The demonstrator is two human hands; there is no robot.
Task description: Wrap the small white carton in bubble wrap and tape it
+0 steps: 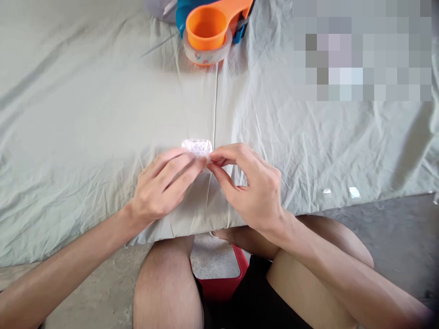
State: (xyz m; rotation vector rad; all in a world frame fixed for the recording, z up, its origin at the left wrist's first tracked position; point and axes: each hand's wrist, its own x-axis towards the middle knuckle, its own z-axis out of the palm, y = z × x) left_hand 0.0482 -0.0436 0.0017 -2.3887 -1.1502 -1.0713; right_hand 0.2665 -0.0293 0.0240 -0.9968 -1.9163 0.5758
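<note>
A small shiny clear plastic packet (198, 146), whitish inside, is between my hands just above the cloth-covered table. My left hand (166, 180) grips it from the left, its fingers lying over the near edge. At the packet's right corner, the thumb and forefinger of my right hand (252, 183) are pinched together. Whatever lies between those right fingertips is too small to make out apart from the packet's edge. My fingers hide the packet's lower part.
An orange tape dispenser (236, 10) with a roll of clear tape (207, 55) stands at the far side of the wrinkled grey cloth (103, 105). Two shiny scraps (354, 192) lie near the front edge at right. A red stool (219, 288) is below.
</note>
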